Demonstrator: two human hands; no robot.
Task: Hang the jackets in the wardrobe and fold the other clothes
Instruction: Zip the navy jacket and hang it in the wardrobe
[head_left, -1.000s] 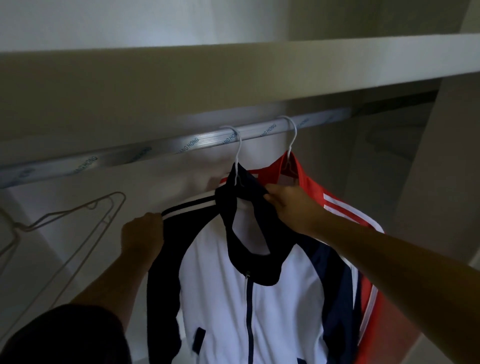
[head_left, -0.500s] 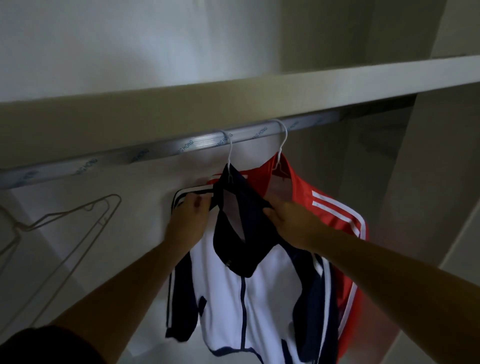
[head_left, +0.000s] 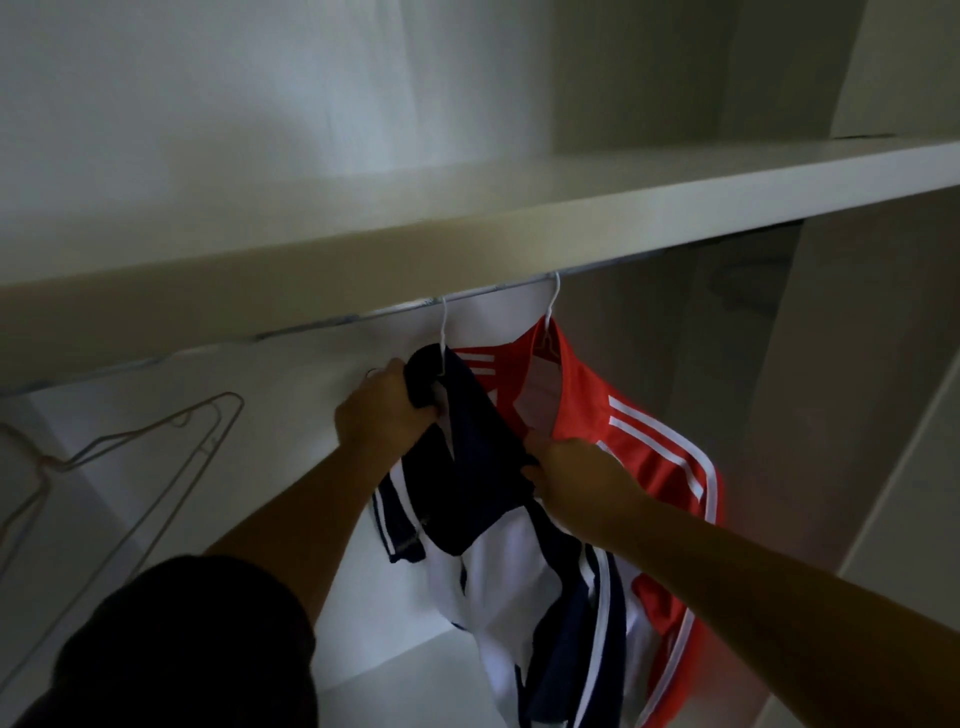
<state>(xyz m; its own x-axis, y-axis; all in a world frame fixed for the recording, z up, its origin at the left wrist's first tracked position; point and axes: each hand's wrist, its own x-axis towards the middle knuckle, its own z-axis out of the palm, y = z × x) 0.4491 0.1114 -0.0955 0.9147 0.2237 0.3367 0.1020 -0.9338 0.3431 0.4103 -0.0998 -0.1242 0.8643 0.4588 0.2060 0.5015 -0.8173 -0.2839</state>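
A white and navy jacket (head_left: 519, 587) hangs on a white hanger (head_left: 443, 332) from the wardrobe rail (head_left: 322, 325). My left hand (head_left: 382, 410) grips the left side of its navy collar near the hanger hook. My right hand (head_left: 576, 480) pinches the collar's right side, pulling the two sides apart. Behind and to the right hangs a red jacket (head_left: 644, 441) with white stripes on its own white hanger (head_left: 553, 301).
A white shelf (head_left: 519, 218) runs just above the rail. Empty wire hangers (head_left: 156, 447) hang at the left. The wardrobe's right side wall (head_left: 857, 364) stands close to the red jacket. My dark sleeve (head_left: 182, 639) fills the lower left.
My left hand moved from the jacket's left shoulder up to the collar by the hook. The jacket's left shoulder has slumped inward. The view has tilted upward, showing more shelf.
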